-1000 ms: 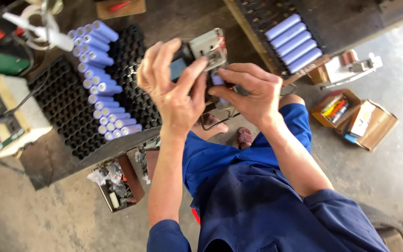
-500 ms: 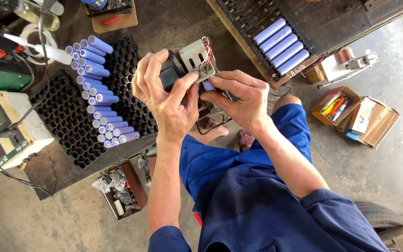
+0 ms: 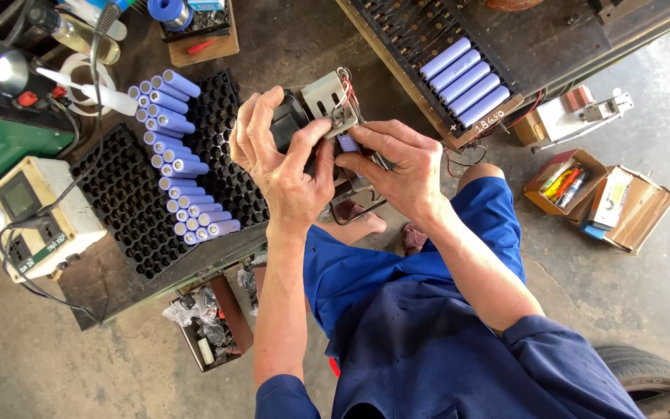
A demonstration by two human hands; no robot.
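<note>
While gripped, fingers (image 3: 316,147) clasp battery pack (image 3: 327,101).

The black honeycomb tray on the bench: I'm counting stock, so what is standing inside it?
The black honeycomb tray holds a curved band of upright pale-blue cylindrical cells; the other sockets look empty. Its right edge is covered by the left hand.

The fingers (image 3: 316,151) hide most of the black battery pack (image 3: 288,124); the tyre (image 3: 653,380) is cut off

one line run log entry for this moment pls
left hand grips black battery case | right hand pinches purple cell at it | grey wired module on top | cell tray left
</note>
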